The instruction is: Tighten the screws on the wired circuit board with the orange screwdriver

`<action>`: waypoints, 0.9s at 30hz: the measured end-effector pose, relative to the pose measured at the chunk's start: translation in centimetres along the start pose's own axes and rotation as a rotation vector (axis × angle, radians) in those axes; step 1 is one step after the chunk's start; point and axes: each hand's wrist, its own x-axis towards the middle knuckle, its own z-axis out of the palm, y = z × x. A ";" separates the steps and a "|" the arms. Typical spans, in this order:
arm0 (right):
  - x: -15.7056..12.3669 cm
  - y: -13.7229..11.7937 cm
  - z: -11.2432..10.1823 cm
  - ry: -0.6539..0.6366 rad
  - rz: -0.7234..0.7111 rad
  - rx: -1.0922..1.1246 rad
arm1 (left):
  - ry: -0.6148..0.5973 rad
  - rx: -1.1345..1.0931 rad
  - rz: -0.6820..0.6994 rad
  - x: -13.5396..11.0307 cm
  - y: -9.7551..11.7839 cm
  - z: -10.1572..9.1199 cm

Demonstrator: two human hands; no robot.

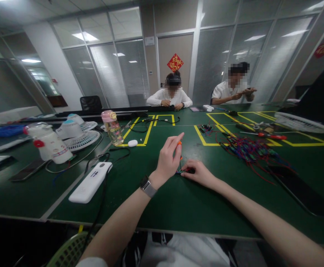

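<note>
My left hand (168,160), with a watch on the wrist, is closed around an upright screwdriver (179,143) with an orange handle. Its thin shaft points down at a small circuit board (179,172) on the green table, though whether the tip touches is too small to tell. From the right, my right hand (199,172) pinches the edge of that board, fingertips close to the table. Red and dark wire shows beneath its fingers, and much of the board is hidden. Off to the right lies a tangled heap of wired circuit boards (248,148).
A white power bank (91,182) with a cable lies left, near a pink-lided bottle (112,128), a white bottle (50,142) and small fans (80,139). On the right are a dark tablet (298,189) and a red-handled screwdriver (271,136). Two people sit across the table.
</note>
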 end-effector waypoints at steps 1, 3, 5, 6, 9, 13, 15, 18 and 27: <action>0.0 0.0 0.0 -0.001 0.004 -0.003 | 0.005 -0.005 0.001 0.0 0.0 0.1; 0.0 -0.1 0.0 -0.005 0.012 -0.008 | 0.022 0.013 -0.001 0.0 0.1 0.1; 0.0 -0.1 0.0 -0.006 0.015 -0.014 | 0.041 0.049 -0.008 0.0 0.0 0.1; 0.0 -0.1 0.0 -0.005 0.015 -0.017 | 0.048 0.062 -0.008 0.0 0.0 0.1; 0.0 -0.1 -0.1 -0.006 0.012 -0.021 | 0.038 0.054 -0.008 0.0 -0.1 0.0; 0.1 0.0 -0.1 -0.021 0.010 -0.021 | -0.004 -0.032 -0.017 0.0 -0.3 0.1; 0.1 0.1 -0.1 -0.028 0.018 -0.022 | 0.010 -0.020 -0.030 0.1 -0.4 0.1; 0.1 0.2 0.0 -0.027 0.026 -0.023 | 0.039 0.045 -0.044 0.3 -0.3 0.1; 0.1 0.1 0.0 -0.025 0.025 -0.015 | -0.031 -0.028 -0.028 -0.1 0.0 0.1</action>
